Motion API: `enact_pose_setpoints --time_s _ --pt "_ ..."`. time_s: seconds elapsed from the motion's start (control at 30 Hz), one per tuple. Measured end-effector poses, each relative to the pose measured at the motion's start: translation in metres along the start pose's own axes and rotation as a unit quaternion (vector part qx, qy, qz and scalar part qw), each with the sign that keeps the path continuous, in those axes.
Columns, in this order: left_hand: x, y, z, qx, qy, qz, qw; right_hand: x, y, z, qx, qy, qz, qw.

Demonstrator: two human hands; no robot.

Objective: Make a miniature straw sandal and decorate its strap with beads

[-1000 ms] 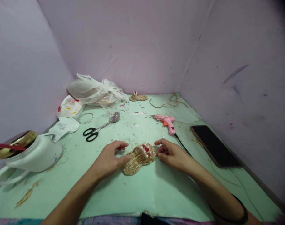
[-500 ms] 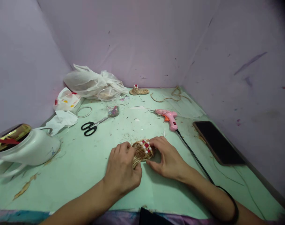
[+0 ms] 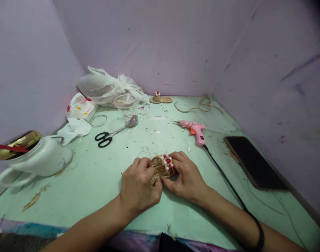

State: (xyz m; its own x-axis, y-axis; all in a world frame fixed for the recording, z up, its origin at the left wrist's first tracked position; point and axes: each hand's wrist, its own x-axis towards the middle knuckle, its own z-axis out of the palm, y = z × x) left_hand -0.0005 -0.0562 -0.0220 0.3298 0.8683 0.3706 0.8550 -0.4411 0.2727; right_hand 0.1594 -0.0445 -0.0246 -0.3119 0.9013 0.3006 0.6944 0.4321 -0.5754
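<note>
A small slipper of coiled jute rope (image 3: 160, 167), trimmed with red and white beads (image 3: 168, 161), is held low over the near middle of the table. My left hand (image 3: 141, 183) is closed around its left end, thumb toward me, and hides that part. At the beaded end, my right hand (image 3: 187, 175) grips with fingers on the far side and thumb on the near edge. A similar jute slipper (image 3: 161, 100) with beads lies at the back of the table.
A pink glue gun (image 3: 195, 129) with a black cord lies right of centre, a phone (image 3: 254, 162) beyond it. To the left are black-handled scissors (image 3: 107, 137), a small bag of beads (image 3: 132, 120), a white mug (image 3: 48, 157) and plastic bags (image 3: 107, 87). Loose jute cord (image 3: 202, 106) lies at the back.
My right thumb has moved left along the slipper's near edge, closer to my left thumb, and my right hand sits tighter on it. The whole view has shifted slightly.
</note>
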Motion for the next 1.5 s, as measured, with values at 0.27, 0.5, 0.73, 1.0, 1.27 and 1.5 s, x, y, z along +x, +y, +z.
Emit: enact_pose_setpoints --time_s 0.27,0.5,0.73,1.0,1.27,1.5 --pt "-0.002 0.004 0.003 0.004 0.009 -0.026 1.000 -0.002 -0.002 0.005 0.008 0.035 0.012 0.999" --pt "-0.002 -0.002 -0.006 -0.015 -0.042 0.013 0.999 -0.005 -0.002 0.005 0.014 0.042 0.020 0.999" --pt "-0.002 -0.007 -0.009 -0.048 -0.051 0.029 0.997 -0.006 -0.003 0.006 -0.015 0.037 0.010 0.999" --pt "-0.004 -0.002 -0.003 -0.036 -0.036 0.008 0.999 -0.005 -0.006 0.011 -0.059 0.056 0.030 0.996" --pt "-0.003 -0.006 -0.009 -0.046 -0.057 0.020 0.997 -0.008 -0.004 0.008 -0.057 0.043 0.007 0.997" --pt "0.001 -0.005 -0.001 -0.005 -0.027 0.005 1.000 -0.009 -0.004 0.010 -0.090 0.053 0.016 0.994"
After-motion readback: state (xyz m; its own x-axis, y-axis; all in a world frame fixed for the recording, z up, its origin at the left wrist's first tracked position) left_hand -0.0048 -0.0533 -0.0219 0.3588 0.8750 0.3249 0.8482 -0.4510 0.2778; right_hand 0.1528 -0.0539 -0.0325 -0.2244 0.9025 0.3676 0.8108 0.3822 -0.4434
